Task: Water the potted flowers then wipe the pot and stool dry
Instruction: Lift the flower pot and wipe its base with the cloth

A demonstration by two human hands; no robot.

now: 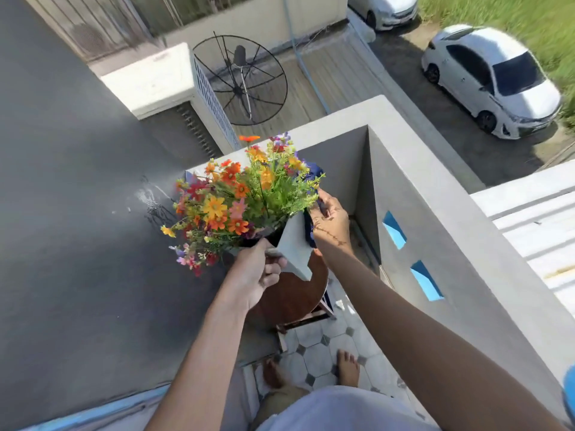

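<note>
I looked down on a narrow balcony corner where the grey pot (294, 244) stood on a round, dark wooden stool (292, 293), close against the grey parapet wall (413, 194). The pot was angular, with pointed corners, and its mouth faced up and a little toward me; it was packed with a spray of orange, yellow, red and purple flowers (230, 206) on green stems, which fanned up and out to the left, well past the pot's rim. I could not see any soil or water inside, since the blooms covered the opening. My left hand (258, 275) was closed around the near corner of the pot, thumb on top and fingers curled beneath the edge. My right hand (329, 219) was pressed to the pot's far right side, gripping a dark blue cloth (309, 228) against the wall of the pot; part of the cloth also showed behind the flowers. The cloth hung roughly top to bottom along that side. Bare feet (347, 367) stood on the pale tiled floor (317, 359) below the stool. Beyond the wall lay a black mesh satellite dish (239, 79) on a lower roof and two white cars (494, 85) parked by the grass.
</note>
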